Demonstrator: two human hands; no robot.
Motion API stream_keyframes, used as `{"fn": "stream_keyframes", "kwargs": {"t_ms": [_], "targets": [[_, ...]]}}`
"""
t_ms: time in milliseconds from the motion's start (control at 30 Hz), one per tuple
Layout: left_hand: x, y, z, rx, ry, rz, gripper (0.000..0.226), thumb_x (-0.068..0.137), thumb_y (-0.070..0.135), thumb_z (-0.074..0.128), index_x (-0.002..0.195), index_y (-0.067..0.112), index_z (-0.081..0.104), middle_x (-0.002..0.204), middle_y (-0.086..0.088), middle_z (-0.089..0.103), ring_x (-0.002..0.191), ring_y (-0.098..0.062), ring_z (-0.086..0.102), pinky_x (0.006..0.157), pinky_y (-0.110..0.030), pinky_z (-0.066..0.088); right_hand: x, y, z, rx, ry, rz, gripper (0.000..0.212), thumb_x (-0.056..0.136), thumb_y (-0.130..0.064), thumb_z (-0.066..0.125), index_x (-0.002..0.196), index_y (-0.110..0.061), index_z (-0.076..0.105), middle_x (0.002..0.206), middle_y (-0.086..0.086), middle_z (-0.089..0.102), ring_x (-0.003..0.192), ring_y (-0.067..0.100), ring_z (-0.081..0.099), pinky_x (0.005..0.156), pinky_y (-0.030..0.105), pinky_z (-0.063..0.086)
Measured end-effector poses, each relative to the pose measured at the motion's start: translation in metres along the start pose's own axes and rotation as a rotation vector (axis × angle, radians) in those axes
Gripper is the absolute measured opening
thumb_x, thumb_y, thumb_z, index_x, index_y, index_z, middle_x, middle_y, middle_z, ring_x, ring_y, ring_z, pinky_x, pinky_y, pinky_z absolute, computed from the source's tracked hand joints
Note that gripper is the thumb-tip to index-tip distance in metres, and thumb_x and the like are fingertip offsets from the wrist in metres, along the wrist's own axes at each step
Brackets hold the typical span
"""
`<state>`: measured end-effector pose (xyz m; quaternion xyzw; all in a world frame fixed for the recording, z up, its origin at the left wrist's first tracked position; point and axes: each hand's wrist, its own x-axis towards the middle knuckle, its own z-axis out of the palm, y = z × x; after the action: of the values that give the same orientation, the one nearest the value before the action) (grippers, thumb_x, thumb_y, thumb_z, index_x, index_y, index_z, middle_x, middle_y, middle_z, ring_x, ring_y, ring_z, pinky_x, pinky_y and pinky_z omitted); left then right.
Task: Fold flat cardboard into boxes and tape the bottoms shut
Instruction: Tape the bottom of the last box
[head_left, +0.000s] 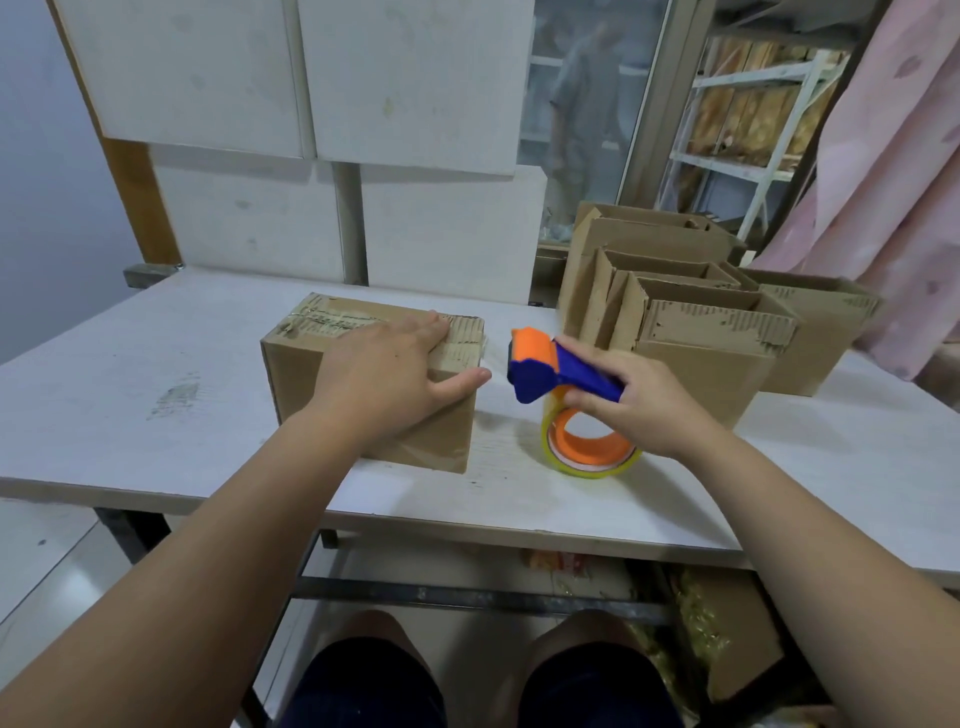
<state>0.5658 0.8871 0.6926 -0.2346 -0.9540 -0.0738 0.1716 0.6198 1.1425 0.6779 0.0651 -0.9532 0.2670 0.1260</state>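
Note:
A closed brown cardboard box (306, 364) sits on the white table (156, 384), its flaps up, with tape along the seam. My left hand (387, 374) lies flat on top of the box with its fingers straight. My right hand (631, 400) grips the blue handle of a blue and orange tape dispenser (540, 366), just right of the box. The dispenser's roll of clear tape (587, 449) on an orange core hangs below my hand, close to the tabletop.
Several open-topped cardboard boxes (701, 343) stand in a cluster at the table's back right. White panels (260, 104) lean behind the table. A pink curtain (893, 182) hangs at the right. Cardboard and bags (727, 623) lie under the table.

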Motion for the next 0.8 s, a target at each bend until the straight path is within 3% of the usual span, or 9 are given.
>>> {"fn": "stream_keyframes", "kwargs": {"t_ms": [167,300,467,600,700,800], "targets": [[0.0,0.001,0.001,-0.005,0.019,-0.006,0.079,0.08,0.076,0.024,0.145,0.033,0.034,0.153,0.015,0.03,0.133,-0.014,0.038,0.093,-0.033,0.041,0.005,-0.007,-0.011,-0.113,-0.078,0.012,0.06,0.086,-0.054,0.057,0.14,-0.054,0.03,0.099,-0.013,0.051,0.084,-0.002,0.044,0.069,0.013,0.03],[0.0,0.002,0.003,-0.021,0.051,0.0,0.075,0.081,0.073,0.027,0.145,0.033,0.033,0.151,0.011,0.033,0.133,-0.014,0.04,0.095,-0.033,0.041,0.013,-0.019,-0.018,-0.187,-0.151,-0.024,0.069,0.076,-0.071,0.039,0.141,-0.052,0.031,0.102,-0.009,0.052,0.087,0.006,0.044,0.07,0.016,0.03],[0.0,0.015,0.005,-0.004,0.123,0.066,0.057,0.092,0.053,0.036,0.144,0.031,0.033,0.145,0.005,0.042,0.13,-0.018,0.041,0.097,-0.033,0.035,0.024,-0.034,-0.026,-0.218,-0.183,-0.021,0.05,0.09,-0.059,0.045,0.138,-0.046,0.043,0.104,-0.019,0.051,0.082,0.002,0.046,0.067,0.013,0.03],[0.0,0.026,0.012,-0.054,0.139,0.143,0.054,0.087,0.036,0.046,0.14,0.026,0.04,0.142,0.007,0.045,0.133,-0.015,0.037,0.104,-0.032,0.028,0.036,-0.053,-0.04,-0.277,-0.258,-0.012,0.052,0.087,-0.062,0.05,0.135,-0.045,0.049,0.11,-0.018,0.054,0.095,0.006,0.049,0.08,0.022,0.035],[0.004,0.029,0.025,0.032,0.216,0.14,0.048,0.082,0.038,0.061,0.126,0.021,0.054,0.127,0.004,0.059,0.115,-0.017,0.056,0.097,-0.037,0.036,0.048,-0.065,-0.05,-0.305,-0.342,0.007,0.054,0.083,-0.066,0.052,0.133,-0.045,0.052,0.108,-0.016,0.057,0.086,0.005,0.056,0.076,0.025,0.045],[0.007,0.033,0.037,0.007,0.399,0.072,0.029,0.072,0.031,0.072,0.098,0.019,0.067,0.093,0.006,0.07,0.081,-0.017,0.065,0.074,-0.032,0.04,0.061,-0.076,-0.057,-0.412,-0.374,-0.007,0.054,0.08,-0.07,0.053,0.129,-0.047,0.056,0.101,-0.019,0.055,0.089,0.007,0.05,0.072,0.022,0.036]]}}
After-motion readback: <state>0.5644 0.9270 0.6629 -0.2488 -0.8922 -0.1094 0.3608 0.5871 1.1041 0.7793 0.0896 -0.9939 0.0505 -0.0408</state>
